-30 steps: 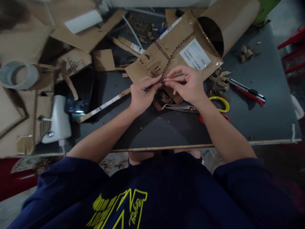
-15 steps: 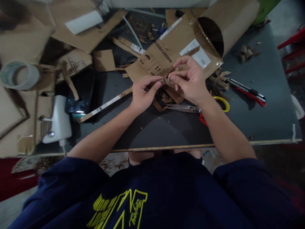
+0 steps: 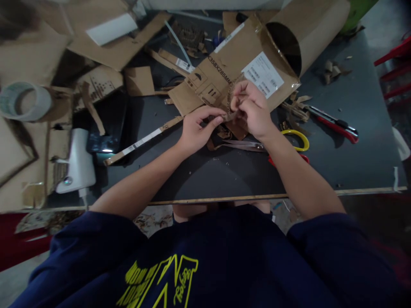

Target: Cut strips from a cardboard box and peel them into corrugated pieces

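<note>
A small torn cardboard strip (image 3: pixel 230 116) is pinched between the fingertips of my left hand (image 3: pixel 201 127) and my right hand (image 3: pixel 252 109). Both hands are closed on it, and part of the strip is hidden by my fingers. Just beyond them lies a flat cardboard box (image 3: pixel 221 68) with printed symbols and a white label. Scissors (image 3: pixel 245 146) with a yellow and a red handle lie under my right wrist. Brown cardboard scraps (image 3: pixel 224 131) are scattered below my hands.
A red utility knife (image 3: pixel 335 124) rests at the right. A large cardboard tube (image 3: pixel 316 30) stands behind the box. Leftward are a tape roll (image 3: pixel 25 102), a white device (image 3: pixel 76 162) and a black phone-like object (image 3: pixel 105 128). A long cardboard strip (image 3: pixel 143 141) lies left of my hands.
My right hand has turned and drawn slightly in, its fingers curled more. My left hand has shifted a little to the right. The box label shows more fully.
</note>
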A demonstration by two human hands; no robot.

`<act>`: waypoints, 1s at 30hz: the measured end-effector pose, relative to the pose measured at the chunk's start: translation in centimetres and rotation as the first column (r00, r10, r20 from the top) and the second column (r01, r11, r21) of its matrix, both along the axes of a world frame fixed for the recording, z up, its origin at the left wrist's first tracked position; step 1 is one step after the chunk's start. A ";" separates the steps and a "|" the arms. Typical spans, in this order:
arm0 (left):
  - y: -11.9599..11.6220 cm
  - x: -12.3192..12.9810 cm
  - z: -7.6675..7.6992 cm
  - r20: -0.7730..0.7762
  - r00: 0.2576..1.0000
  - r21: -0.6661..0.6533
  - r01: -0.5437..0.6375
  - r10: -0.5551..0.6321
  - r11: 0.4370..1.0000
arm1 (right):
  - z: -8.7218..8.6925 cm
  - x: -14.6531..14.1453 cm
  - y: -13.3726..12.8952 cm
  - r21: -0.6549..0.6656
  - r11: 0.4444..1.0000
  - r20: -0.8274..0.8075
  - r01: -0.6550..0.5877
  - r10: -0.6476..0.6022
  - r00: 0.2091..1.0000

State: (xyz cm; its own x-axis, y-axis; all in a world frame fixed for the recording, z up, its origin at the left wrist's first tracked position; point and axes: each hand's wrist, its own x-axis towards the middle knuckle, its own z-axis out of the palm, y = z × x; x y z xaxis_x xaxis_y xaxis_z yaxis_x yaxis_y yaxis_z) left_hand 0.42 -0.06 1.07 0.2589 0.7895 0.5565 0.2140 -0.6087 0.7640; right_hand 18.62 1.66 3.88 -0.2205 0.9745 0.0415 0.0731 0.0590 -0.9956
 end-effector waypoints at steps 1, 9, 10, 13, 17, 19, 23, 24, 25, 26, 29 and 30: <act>-0.1 0.1 0.2 -0.018 1.000 0.015 0.009 -0.008 1.000 | 0.0 -0.1 0.0 0.004 1.000 0.010 0.029 -0.029 1.000; -0.4 0.2 0.6 -0.075 0.997 0.068 0.031 -0.026 0.997 | 1.0 -0.7 -0.7 0.000 0.998 -0.120 0.063 -0.062 0.991; -0.4 0.2 0.5 -0.078 0.997 0.067 0.032 -0.027 0.997 | 1.2 -0.7 -0.8 -0.024 0.998 -0.139 0.050 -0.053 0.989; -0.4 0.1 0.5 -0.070 0.997 0.073 0.044 -0.039 0.996 | 1.8 -0.5 -1.0 -0.088 0.996 -0.188 -0.012 -0.005 0.982; -0.7 0.2 0.7 -0.062 0.995 0.096 0.090 -0.084 0.991 | 2.2 0.1 -1.1 -0.193 0.950 -0.237 -0.245 0.197 0.951; -0.7 0.3 0.8 -0.071 0.992 0.104 0.116 -0.109 0.988 | 2.4 0.5 -1.1 -0.231 0.919 -0.263 -0.319 0.257 0.930; -0.5 0.3 0.9 -0.082 0.979 0.054 0.192 -0.187 0.980 | 2.6 0.9 -1.0 -0.296 0.891 -0.289 -0.344 0.260 0.921; -0.4 0.2 0.9 -0.084 0.971 0.033 0.226 -0.223 0.973 | 2.6 0.9 -1.0 -0.324 0.875 -0.287 -0.360 0.272 0.918; -0.3 0.2 1.0 -0.086 0.963 0.012 0.259 -0.257 0.966 | 2.7 1.0 -1.0 -0.355 0.853 -0.284 -0.383 0.292 0.913; -0.2 0.2 1.0 -0.088 0.955 -0.006 0.284 -0.284 0.959 | 2.8 1.1 -0.9 -0.384 0.829 -0.283 -0.406 0.314 0.907; -0.1 0.1 0.9 -0.084 0.943 -0.041 0.320 -0.322 0.947 | 2.9 1.4 -0.9 -0.429 0.779 -0.296 -0.458 0.358 0.886; 0.0 0.1 0.9 -0.081 0.939 -0.047 0.332 -0.334 0.942 | 3.0 1.5 -0.9 -0.433 0.770 -0.306 -0.468 0.363 0.880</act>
